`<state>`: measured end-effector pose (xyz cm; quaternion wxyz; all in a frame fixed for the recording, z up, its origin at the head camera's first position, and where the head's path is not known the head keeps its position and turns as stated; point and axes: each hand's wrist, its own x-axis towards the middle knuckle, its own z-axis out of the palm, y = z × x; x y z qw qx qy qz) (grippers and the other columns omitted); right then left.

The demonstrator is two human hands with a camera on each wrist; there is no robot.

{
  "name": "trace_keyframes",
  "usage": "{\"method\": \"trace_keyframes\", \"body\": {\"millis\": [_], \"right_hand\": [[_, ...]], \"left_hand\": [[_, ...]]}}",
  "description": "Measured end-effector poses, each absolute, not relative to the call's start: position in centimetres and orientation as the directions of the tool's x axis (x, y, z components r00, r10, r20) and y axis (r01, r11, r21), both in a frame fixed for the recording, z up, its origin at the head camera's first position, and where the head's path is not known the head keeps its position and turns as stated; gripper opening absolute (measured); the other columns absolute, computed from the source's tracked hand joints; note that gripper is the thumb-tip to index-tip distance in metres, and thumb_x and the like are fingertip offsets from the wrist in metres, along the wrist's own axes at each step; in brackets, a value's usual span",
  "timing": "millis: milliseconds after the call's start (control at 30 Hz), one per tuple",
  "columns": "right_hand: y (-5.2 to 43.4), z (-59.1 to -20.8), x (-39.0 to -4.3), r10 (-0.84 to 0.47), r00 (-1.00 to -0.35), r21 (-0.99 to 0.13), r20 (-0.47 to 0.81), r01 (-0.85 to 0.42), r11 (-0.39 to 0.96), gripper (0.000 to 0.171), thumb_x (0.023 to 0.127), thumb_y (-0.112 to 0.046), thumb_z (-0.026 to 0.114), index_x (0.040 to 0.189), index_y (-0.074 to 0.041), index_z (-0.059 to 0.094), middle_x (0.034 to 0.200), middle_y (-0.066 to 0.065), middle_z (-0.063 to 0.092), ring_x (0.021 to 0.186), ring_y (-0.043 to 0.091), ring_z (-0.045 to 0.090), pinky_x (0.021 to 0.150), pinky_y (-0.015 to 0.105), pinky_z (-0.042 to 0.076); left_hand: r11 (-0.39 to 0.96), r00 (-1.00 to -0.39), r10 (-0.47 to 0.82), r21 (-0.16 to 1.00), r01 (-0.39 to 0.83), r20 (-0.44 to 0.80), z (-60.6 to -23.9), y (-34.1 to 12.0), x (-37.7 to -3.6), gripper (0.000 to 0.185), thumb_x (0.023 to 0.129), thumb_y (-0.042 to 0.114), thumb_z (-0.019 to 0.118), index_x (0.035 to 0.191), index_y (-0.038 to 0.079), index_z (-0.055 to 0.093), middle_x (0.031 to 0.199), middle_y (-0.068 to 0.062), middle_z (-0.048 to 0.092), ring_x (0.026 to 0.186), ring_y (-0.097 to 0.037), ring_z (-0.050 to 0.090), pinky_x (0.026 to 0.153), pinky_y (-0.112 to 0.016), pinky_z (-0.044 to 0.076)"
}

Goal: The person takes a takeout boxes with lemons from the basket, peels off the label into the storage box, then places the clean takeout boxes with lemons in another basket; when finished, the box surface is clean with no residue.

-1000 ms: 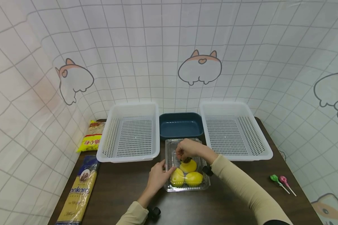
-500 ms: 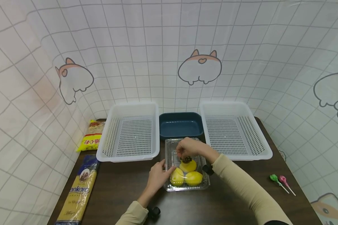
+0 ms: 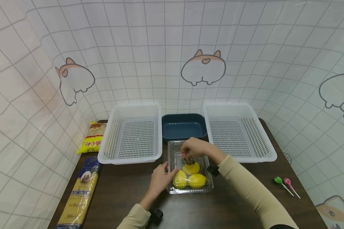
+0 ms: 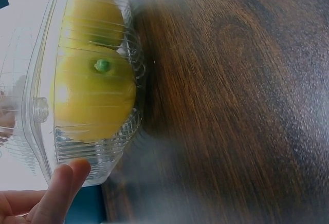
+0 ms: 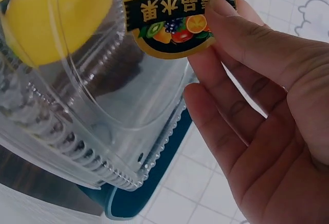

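My right hand (image 3: 195,149) is over the clear clamshell box (image 3: 189,189), fingers curled down, pinching the round fruit sticker (image 5: 177,18) on the lid. In the right wrist view my fingertip (image 5: 221,9) sits on the sticker's right edge; the sticker lies flat on the clear plastic, just above 1 lemon. Thumb is hidden, so the pinch reads mainly from the head view.

My left hand (image 3: 160,178) rests against the box's left side, fingers fairly straight, touching the wall, not wrapped around it. In the left wrist view 2 fingertips (image 4: 64,183) touch the ribbed corner of the box.

Box sits on the dark wooden table (image 3: 126,197), centre, directly in front of me, between both hands. 3 yellow lemons (image 3: 191,177) inside, packed in the near half.

Behind the box: blue dish (image 3: 183,128), with a white perforated basket on the left (image 3: 133,135) and another on the right (image 3: 238,132). Far left: yellow snack bag (image 3: 94,139) and a long pasta packet (image 3: 78,194). Right edge of table: 2 lollipops (image 3: 285,185), green and pink, well apart from the box.
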<state>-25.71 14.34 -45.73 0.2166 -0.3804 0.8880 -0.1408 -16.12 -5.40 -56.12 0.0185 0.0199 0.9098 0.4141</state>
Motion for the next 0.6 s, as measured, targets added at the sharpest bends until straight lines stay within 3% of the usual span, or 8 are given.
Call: {"method": "trace_keyframes", "body": {"millis": [300,600], "right_hand": [[15.0,-44.8,-25.9,-0.735,-0.633,-0.455,-0.242,-0.595,0.662,0.003,0.09,-0.011,0.072,0.089,-0.014,0.073,0.086,-0.003,0.072,0.073,0.004,0.06,0.069,0.019,0.052],[15.7,-43.5,-26.7,-0.712,-0.679,-0.462,-0.178,-0.582,0.67,0.007,0.094,-0.011,0.067,0.09,-0.016,0.069,0.086,-0.001,0.07,0.076,0.009,0.063,0.07,0.022,0.052]], "left_hand": [[0.658,-0.999,0.04,0.753,0.012,-0.019,-55.9,-5.4,-16.1,0.063,0.086,0.046,0.073,0.127,-0.001,0.064,0.089,-0.008,0.066,0.075,-0.013,0.058,0.066,-0.032,0.051],[0.669,-0.999,0.04,0.743,0.011,-0.02,-55.8,-5.3,-15.9,0.063,0.086,0.047,0.073,0.125,-0.001,0.064,0.089,-0.008,0.065,0.078,-0.015,0.059,0.07,-0.038,0.054]]}}
